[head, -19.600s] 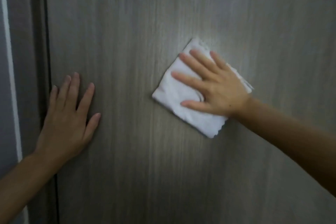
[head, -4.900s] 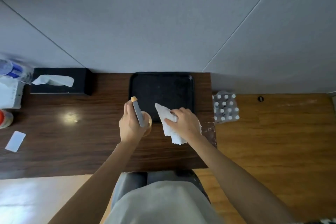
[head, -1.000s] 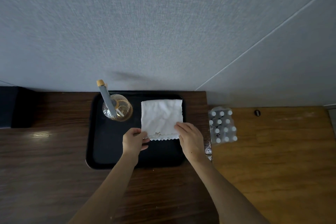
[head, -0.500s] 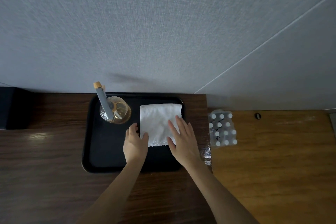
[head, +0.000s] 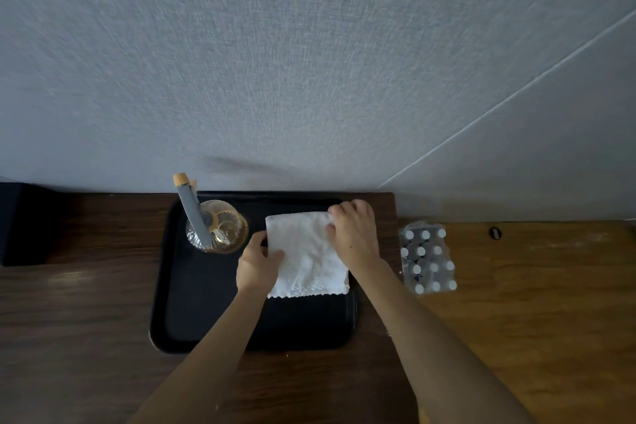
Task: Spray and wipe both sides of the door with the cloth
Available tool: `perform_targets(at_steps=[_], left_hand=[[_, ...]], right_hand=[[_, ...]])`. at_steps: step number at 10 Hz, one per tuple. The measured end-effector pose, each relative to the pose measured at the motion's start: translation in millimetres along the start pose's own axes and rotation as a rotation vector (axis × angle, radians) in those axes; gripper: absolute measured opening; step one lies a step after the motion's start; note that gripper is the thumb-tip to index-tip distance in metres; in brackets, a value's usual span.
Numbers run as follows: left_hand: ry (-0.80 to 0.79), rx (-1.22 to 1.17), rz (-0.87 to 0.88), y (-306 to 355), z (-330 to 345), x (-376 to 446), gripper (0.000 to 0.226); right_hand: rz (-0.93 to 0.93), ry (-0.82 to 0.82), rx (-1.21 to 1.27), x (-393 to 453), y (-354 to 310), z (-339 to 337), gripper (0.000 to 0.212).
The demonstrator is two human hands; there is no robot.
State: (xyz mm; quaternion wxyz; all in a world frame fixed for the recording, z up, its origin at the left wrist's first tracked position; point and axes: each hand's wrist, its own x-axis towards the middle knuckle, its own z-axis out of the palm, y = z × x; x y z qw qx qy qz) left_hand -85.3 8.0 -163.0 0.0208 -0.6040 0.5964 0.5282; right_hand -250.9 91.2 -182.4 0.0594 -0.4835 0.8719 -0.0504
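A white cloth (head: 306,256) with a scalloped near edge lies spread on a black tray (head: 192,313) on the dark wooden table. My left hand (head: 258,262) pinches the cloth's left edge with thumb on top. My right hand (head: 354,234) grips the cloth's far right corner, fingers curled over it. A round glass spray bottle (head: 218,229) with a grey nozzle and tan cap stands upright on the tray's far left part, just left of my left hand. No door is in view.
A grey textured wall (head: 309,62) rises right behind the table. A shrink-wrapped pack of small white-capped bottles (head: 426,258) sits on the lighter wooden floor to the right of the table. A dark box (head: 20,224) stands at the table's far left.
Half a second ago both hands lay at the cloth's near edge; now the right hand has reached to the far right corner and the left has shifted onto the left edge. The cloth looks spread longer.
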Motion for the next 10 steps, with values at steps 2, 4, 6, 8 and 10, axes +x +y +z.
perform_targets(at_steps=[2, 4, 6, 8, 10], left_hand=[[0.058, -0.091, 0.057, 4, -4, 5, 0.038], [0.119, 0.202, 0.195, 13, 2, -1, 0.064], [0.089, 0.977, 0.704, -8, 20, -4, 0.08], [-0.053, 1.275, 0.611, -19, 13, 4, 0.074], [-0.064, 1.27, 0.586, -15, 5, -15, 0.073]], right_hand=[[0.044, 0.104, 0.106, 7, -7, -4, 0.026], [0.102, 0.104, 0.084, 7, -10, -7, 0.047], [-0.192, -0.079, -0.107, -41, -7, 11, 0.061], [-0.179, -0.195, -0.149, -61, 17, 27, 0.066], [-0.17, -0.165, -0.124, -68, 3, 9, 0.069]])
